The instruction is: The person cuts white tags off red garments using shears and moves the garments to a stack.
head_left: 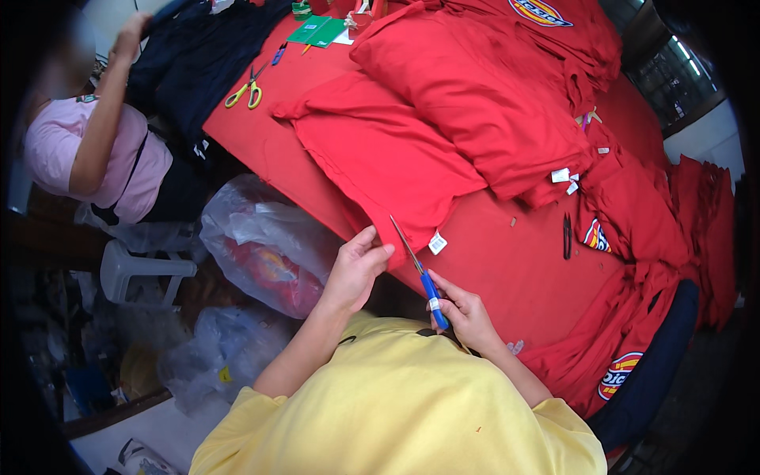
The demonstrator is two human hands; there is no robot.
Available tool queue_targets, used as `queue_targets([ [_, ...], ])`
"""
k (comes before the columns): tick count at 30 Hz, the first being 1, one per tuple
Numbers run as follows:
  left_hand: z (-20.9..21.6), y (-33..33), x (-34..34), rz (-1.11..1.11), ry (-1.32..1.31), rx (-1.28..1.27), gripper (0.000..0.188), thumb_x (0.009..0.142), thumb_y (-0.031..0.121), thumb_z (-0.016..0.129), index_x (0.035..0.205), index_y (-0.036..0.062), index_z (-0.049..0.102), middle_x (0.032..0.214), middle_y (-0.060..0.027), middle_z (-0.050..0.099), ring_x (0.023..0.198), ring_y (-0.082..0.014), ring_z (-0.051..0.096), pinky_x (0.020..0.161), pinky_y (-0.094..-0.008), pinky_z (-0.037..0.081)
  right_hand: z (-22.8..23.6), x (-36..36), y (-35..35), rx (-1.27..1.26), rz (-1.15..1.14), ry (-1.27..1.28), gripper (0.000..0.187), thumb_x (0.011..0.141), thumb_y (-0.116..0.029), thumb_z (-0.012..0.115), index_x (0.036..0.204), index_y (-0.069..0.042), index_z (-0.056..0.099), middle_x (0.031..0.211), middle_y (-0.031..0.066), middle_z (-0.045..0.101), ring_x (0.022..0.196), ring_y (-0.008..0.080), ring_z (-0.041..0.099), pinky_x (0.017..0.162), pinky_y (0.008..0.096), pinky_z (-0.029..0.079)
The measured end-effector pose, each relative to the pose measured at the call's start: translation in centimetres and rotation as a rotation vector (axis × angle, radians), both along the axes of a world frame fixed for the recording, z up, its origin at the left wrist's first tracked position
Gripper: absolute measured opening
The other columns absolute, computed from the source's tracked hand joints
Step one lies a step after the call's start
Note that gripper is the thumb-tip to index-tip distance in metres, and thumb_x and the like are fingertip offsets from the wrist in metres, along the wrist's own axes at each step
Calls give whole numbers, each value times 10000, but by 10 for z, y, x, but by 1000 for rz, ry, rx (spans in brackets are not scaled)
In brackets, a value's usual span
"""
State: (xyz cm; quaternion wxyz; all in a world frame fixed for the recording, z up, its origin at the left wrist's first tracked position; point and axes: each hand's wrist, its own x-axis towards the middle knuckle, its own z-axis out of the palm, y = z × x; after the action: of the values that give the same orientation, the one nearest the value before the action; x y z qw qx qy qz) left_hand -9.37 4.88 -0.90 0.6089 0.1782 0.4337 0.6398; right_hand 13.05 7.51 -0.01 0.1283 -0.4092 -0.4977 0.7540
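Clock dirs. taken from hands. L hand (pixel 360 269) occupied: thumb & fingers closed on near edge of red cloth (pixel 380 150), which lies at 12 o'clock on red surface (pixel 491 261). R hand (pixel 461 313) occupied: gripping blue-handled snips (pixel 433 297), blades to 11 o'clock, over near corner of cloth; contact w/ fabric can't be confirmed. White label (pixel 437 242) shows at cloth's near edge, just R of blades. Heap of red garments (pixel 483 95) at 1 o'clock, adj. to cloth. Yellow-handled scissors (pixel 245 93) & green booklet (pixel 318 32), 11 o'clock. Small black tool (pixel 567 236), 2 o'clock, type unclear. Clear plastic bag (pixel 273 237) w/ red contents, approx. 9–10 o'clock, beside surface. Grey stool (pixel 146 269), 9 o'clock. Co-worker in pink top (pixel 119 154), 10 o'clock, arm raised.
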Motion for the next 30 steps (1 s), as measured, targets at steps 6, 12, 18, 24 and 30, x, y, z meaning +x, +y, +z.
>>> queue_targets([
  [6, 11, -2, -3, -19, 47, -14, 436, 870, -46, 558, 1298, -7, 489, 1085, -63, 603, 889, -100, 591, 817, -245, 474, 0, -16, 3, 599, 76, -21, 510, 906, -78, 578, 1390, -37, 423, 1072, 121, 618, 916, 145, 587, 842, 290, 489],
  [12, 14, 1, -8, -3, -9, -44, 443, 868, -49, 556, 1302, 1, 483, 1105, -72, 613, 962, -126, 598, 847, -273, 482, -5, -18, 10, 99, 20, -20, 526, 905, -64, 597, 1395, -14, 411, 1084, 101, 604, 1007, 125, 569, 853, 247, 471],
  [18, 6, 12, -23, -16, 4, 39, 585, 838, -59, 582, 1382, 49, 396, 1177, -82, 582, 1018, -153, 595, 864, -297, 499, 2, -33, 12, 538, 42, 9, 527, 894, -100, 610, 1387, -45, 433, 993, 112, 617, 863, 126, 582, 827, 281, 482],
  [24, 10, 13, -28, -97, 62, 4, 576, 847, -41, 570, 1386, 67, 401, 1128, -64, 591, 992, -138, 579, 862, -291, 478, -11, -37, 23, 224, 17, 37, 517, 901, -93, 602, 1388, -45, 433, 1022, 87, 614, 785, 96, 585, 691, 246, 503],
  [30, 6, 24, -38, -6, -19, 25, 633, 825, -64, 579, 1408, 80, 378, 1122, -57, 591, 989, -134, 571, 859, -268, 471, -21, -47, 26, 518, 29, 65, 510, 911, -87, 584, 1392, -36, 422, 946, 59, 604, 769, 76, 559, 603, 235, 505],
])
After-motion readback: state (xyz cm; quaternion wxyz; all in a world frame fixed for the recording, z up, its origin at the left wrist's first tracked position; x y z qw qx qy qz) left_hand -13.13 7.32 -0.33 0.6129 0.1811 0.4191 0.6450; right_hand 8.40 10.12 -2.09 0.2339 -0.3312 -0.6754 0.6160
